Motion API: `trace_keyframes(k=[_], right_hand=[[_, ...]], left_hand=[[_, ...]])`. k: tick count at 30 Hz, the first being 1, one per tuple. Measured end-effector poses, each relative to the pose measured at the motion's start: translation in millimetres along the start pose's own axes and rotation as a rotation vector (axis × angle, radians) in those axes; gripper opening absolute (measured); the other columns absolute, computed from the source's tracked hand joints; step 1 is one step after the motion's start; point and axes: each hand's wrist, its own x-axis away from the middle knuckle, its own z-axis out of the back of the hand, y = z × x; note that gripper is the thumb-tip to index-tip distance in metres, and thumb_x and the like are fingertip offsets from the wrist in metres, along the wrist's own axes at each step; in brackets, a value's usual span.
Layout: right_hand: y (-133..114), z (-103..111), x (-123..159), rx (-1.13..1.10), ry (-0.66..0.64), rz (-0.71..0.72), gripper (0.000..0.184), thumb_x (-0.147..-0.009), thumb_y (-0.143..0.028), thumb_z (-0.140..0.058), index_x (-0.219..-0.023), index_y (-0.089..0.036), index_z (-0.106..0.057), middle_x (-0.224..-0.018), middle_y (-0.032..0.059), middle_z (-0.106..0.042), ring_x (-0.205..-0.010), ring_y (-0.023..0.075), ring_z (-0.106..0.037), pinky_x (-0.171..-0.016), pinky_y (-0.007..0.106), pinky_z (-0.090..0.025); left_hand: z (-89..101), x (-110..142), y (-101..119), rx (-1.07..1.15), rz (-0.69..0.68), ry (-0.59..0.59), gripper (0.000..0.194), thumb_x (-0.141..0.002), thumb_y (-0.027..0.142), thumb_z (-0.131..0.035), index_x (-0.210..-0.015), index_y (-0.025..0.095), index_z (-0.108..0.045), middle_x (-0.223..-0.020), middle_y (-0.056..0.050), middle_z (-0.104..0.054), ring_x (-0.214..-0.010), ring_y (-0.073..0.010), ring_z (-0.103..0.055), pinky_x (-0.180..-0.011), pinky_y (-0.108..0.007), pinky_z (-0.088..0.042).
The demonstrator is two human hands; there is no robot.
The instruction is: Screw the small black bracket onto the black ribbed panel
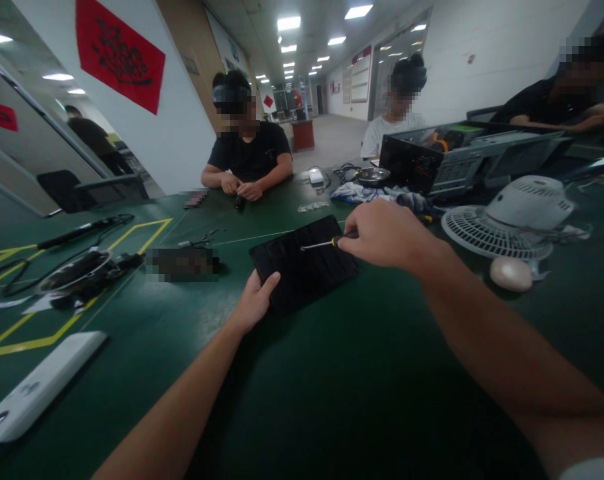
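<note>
My left hand (256, 298) grips the near left corner of a flat black rectangular panel (302, 273), thumb on top and fingers hidden beneath. The panel's exact kind does not show. My right hand (377, 233) is closed round the dark and yellow handle of a screwdriver (318, 246). Its metal shaft points left across the panel, with the tip over the panel's middle; I cannot tell whether the tip touches the surface. The panel appears slightly tilted above the green table (372, 373).
At right are a white fan (522, 213), a pale rounded object (511, 274) and an opened computer case (462, 160). A white device (42, 387) lies near left, cables and a coil (77, 270) beyond it. People sit across the table, one person (249, 150) handling a small dark object.
</note>
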Motion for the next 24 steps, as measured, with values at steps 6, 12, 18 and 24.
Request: trace_keyframes(k=[6,12,18,24], right_hand=[[-0.9,-3.1,-2.1,-0.009,-0.011,-0.002,0.035,-0.089,-0.043,-0.061,-0.095,-0.018,-0.085,-0.093,0.0179,-0.080,-0.090,0.0345,-0.073,-0.073,0.043,-0.052],[1.0,-4.4,-2.4,-0.053,-0.055,-0.019,0.031,-0.090,-0.042,-0.061,-0.100,-0.021,-0.082,-0.101,0.0146,-0.080,-0.096,0.0338,-0.072,-0.075,0.042,-0.051],[-2.2,-4.0,-0.3,-0.023,-0.080,0.001,0.029,-0.094,-0.040,-0.057,-0.100,-0.020,-0.077,-0.099,0.0158,-0.078,-0.097,0.0359,-0.072,-0.073,0.042,-0.048],[-10.6,-6.4,1.8,-0.055,-0.061,0.036,0.025,-0.098,-0.033,-0.057,-0.111,-0.021,-0.074,-0.100,0.0140,-0.078,-0.095,0.0319,-0.071,-0.075,0.039,-0.046]], left_hand=[[0.1,-0.8,-0.9,0.005,0.000,-0.002,0.052,-0.085,0.056,-0.076,-0.121,0.020,-0.065,-0.117,-0.010,-0.075,-0.119,-0.0342,-0.068,-0.095,-0.044,-0.059],[0.9,-1.4,-2.6,-0.001,-0.004,-0.010,0.050,-0.086,0.056,-0.076,-0.119,0.020,-0.066,-0.116,-0.011,-0.076,-0.120,-0.0349,-0.068,-0.097,-0.046,-0.058],[-0.2,-1.6,-1.4,0.002,-0.015,-0.005,0.054,-0.084,0.057,-0.076,-0.121,0.019,-0.066,-0.118,-0.012,-0.075,-0.119,-0.0348,-0.068,-0.098,-0.047,-0.058],[-0.6,0.2,3.6,0.006,-0.025,-0.015,0.053,-0.082,0.058,-0.078,-0.120,0.021,-0.068,-0.105,-0.009,-0.077,-0.114,-0.0347,-0.070,-0.091,-0.045,-0.061]])
